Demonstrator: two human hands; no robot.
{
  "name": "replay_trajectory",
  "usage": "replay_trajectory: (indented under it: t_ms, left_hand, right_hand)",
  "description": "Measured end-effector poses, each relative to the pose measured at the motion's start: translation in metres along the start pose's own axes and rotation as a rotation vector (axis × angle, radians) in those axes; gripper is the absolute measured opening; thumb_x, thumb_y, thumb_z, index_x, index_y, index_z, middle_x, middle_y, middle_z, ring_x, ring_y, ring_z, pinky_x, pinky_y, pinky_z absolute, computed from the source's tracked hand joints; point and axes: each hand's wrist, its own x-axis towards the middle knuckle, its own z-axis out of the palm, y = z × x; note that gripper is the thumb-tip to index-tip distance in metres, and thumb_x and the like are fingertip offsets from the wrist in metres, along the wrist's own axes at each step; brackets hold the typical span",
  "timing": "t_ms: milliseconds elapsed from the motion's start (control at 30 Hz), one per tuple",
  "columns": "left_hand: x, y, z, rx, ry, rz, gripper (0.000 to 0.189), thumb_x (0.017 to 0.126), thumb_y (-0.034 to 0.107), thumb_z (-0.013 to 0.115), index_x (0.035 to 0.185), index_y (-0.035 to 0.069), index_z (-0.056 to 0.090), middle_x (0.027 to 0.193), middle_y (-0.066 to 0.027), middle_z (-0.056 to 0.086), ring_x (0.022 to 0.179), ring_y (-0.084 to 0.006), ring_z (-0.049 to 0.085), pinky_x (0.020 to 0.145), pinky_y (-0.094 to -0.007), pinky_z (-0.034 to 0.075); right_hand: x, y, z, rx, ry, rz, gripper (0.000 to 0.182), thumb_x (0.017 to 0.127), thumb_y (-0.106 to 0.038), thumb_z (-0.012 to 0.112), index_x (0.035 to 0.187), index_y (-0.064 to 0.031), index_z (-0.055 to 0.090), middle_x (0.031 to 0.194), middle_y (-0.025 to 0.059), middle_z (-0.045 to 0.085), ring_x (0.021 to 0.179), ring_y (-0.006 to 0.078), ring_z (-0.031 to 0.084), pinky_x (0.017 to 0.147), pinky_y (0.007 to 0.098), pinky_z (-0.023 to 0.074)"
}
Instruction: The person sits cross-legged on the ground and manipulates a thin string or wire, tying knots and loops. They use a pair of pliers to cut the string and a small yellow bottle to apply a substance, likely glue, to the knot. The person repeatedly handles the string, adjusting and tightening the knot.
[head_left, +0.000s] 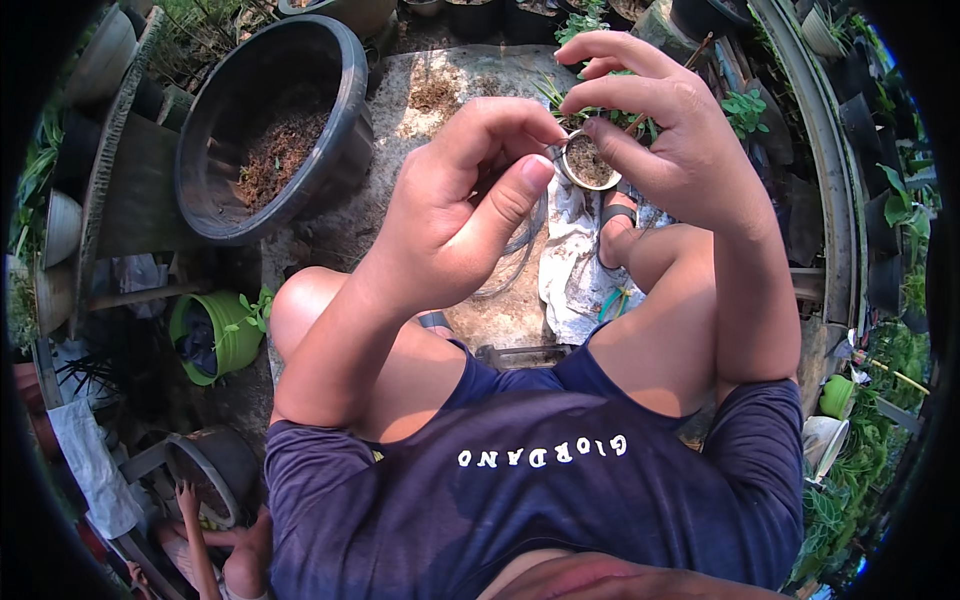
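Note:
Above my lap, my left hand (469, 206) is raised with its fingers curled and its thumb stretched out. Its fingertips are by the rim of a small pale pot (592, 161) of dry soil; whether they touch it or pinch a thin wire there cannot be made out. My right hand (667, 124) is over the pot's far right side, fingers spread and bent, with nothing clear in them. Green leaves show behind it. A coil of thin wire (517, 255) lies on the ground, partly hidden by my left hand. Pliers with teal handles (615, 304) rest on a white sack (566, 277).
A large black tub (352, 97) with brown soil stands tilted at the upper left. Below it is a lime-green pot (240, 337). Another person's hand (187, 499) reaches to a dark pot (240, 457) at the lower left. A metal rail (817, 150) runs along the right.

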Motion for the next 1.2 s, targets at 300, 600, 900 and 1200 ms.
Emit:
replay_trajectory:
  t_ms: [300,600,900,1200]
  left_hand:
    - [0.004,0.003,-0.015,-0.056,-0.072,0.005,0.034,0.105,0.023,0.053,0.129,-0.002,0.055,0.083,0.0012,0.052,0.069,-0.0036,0.041,0.062,-0.0183,0.035]
    - [0.006,-0.007,-0.012,0.291,0.074,0.129,0.017,0.096,0.013,0.067,0.108,0.002,0.067,0.094,-0.0094,0.071,0.079,-0.0133,0.067,0.071,-0.0262,0.053]
    - [0.013,-0.007,-0.008,0.65,0.004,0.346,0.014,0.084,0.005,0.076,0.096,0.004,0.069,0.086,-0.0064,0.07,0.074,-0.0203,0.066,0.068,-0.0312,0.051]
    - [0.014,-0.013,-0.003,0.834,-0.059,0.528,0.019,0.082,0.004,0.077,0.099,0.005,0.07,0.088,-0.0074,0.07,0.076,-0.0224,0.065,0.066,-0.0321,0.049]
  right_hand:
    - [-0.006,-0.01,0.007,0.528,-0.033,0.269,0.015,0.095,-0.003,0.061,0.108,0.0027,0.065,0.091,0.0023,0.063,0.078,0.0087,0.058,0.065,0.0239,0.048]
    - [-0.008,-0.012,-0.002,0.564,-0.092,0.68,0.013,0.1,-0.014,0.059,0.103,-0.0016,0.062,0.079,-0.0052,0.054,0.052,-0.0018,0.039,0.046,0.0163,0.0314]
    - [-0.007,-0.01,0.003,0.198,-0.016,0.538,0.013,0.1,-0.012,0.057,0.099,0.0003,0.059,0.081,-0.0021,0.054,0.076,0.0045,0.049,0.068,0.0228,0.0429]
    - [-0.01,-0.005,0.006,-0.017,0.022,0.299,0.021,0.094,-0.005,0.053,0.112,0.0038,0.059,0.086,0.0066,0.057,0.076,0.0151,0.054,0.071,0.0286,0.0462]
